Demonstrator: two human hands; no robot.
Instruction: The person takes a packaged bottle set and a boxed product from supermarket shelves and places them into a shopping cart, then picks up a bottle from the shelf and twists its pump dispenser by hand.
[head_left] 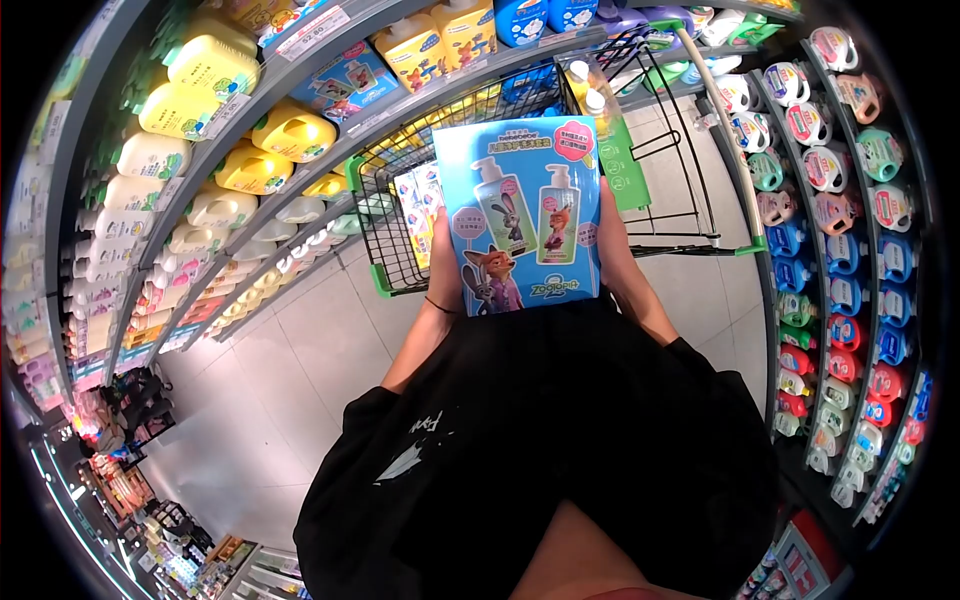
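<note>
In front of my body I hold up a blue box by its two sides. Its front shows two pump bottles, a cartoon rabbit and fox, and "Zootopia 2" lettering. My left hand is closed along the left side, with most of its fingers hidden behind the box. Along the opposite side lies my right hand, also gripping, its fingers largely out of sight. Just beyond the box stands a black wire shopping cart with green corners. Inside it are a colourful white pack and a green package.
Shelves on the left hold yellow bottles and white bottles. At the top stands a similar blue box. Shelves on the right carry many detergent bottles. Pale floor tiles run between the shelves.
</note>
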